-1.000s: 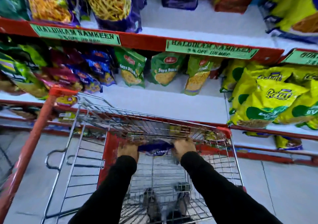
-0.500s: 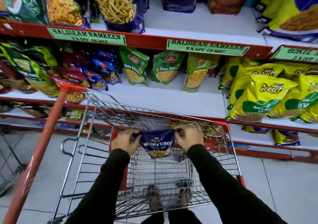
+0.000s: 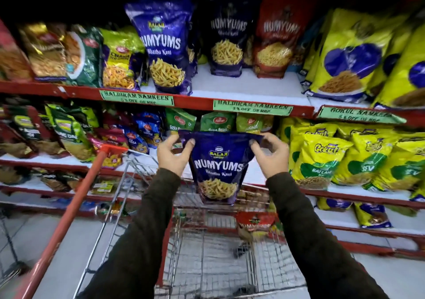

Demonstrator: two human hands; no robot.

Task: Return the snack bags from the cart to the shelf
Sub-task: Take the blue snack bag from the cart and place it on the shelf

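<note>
A dark blue Numyums snack bag (image 3: 218,163) hangs upright above the wire cart (image 3: 220,259), held by its top corners. My left hand (image 3: 173,155) pinches the left corner and my right hand (image 3: 270,154) pinches the right one. The bag is level with the middle shelf. A red Numyums bag (image 3: 255,223) lies in the cart below. On the upper shelf (image 3: 248,87) stand matching blue Numyums bags (image 3: 164,43) and a red one (image 3: 278,36), with a bare white gap between them.
The cart's red handle bar (image 3: 69,216) slants across the lower left. Yellow Gokul bags (image 3: 322,158) fill the middle shelf at the right. Green and blue packets (image 3: 142,133) crowd the middle shelf at the left. Red shelf edges carry green price labels (image 3: 253,108).
Both hands have lifted the blue bag out of the cart to middle-shelf height. The view has tilted up, so the upper shelf now shows in full.
</note>
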